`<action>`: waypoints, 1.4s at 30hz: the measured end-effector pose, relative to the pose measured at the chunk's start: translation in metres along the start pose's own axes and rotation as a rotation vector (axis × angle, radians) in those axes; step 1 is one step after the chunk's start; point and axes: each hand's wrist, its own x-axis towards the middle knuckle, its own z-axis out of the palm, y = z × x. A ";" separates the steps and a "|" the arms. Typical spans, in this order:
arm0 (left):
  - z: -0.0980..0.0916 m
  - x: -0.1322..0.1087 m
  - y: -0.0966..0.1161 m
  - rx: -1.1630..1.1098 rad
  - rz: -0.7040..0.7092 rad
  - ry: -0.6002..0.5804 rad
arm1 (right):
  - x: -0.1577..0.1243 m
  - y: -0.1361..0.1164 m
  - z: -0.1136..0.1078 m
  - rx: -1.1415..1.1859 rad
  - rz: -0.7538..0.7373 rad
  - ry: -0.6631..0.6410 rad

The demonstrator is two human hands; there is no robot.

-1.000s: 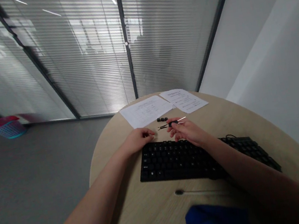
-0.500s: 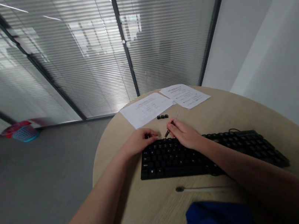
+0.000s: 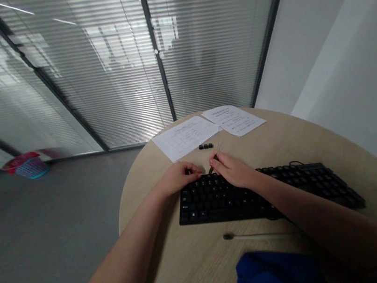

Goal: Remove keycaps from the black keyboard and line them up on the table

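Observation:
A black keyboard lies across the round wooden table. My left hand is at its upper left corner, fingers curled behind the back edge and thumb against the top row, steadying it. In my right hand is a slim dark tool that looks like a keycap puller, pinched between thumb and fingers. Its lower tip meets the top row of keys, and fine wire-like prongs stick up past my fingers. Just beyond the hands, three loose black keycaps sit in a row. My right forearm hides part of the keyboard.
Two printed sheets, a left one and a right one, lie at the table's far side. Nearer me are a toothbrush with dark bristles and a blue cloth. A red and blue basket stands on the floor by the glass partition.
The puller has turned slightly in my right hand, and its wire prongs now show above the fingers. My left hand stays at the keyboard corner. The view has shifted a little.

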 end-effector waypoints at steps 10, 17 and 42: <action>-0.001 -0.002 0.006 0.020 0.014 -0.019 | -0.004 -0.009 0.001 -0.267 -0.096 -0.055; -0.001 -0.001 0.001 0.008 0.019 -0.016 | -0.005 -0.001 0.003 -0.150 -0.073 0.019; 0.001 0.000 0.009 0.002 -0.040 0.203 | -0.007 -0.007 0.005 -0.252 -0.275 0.038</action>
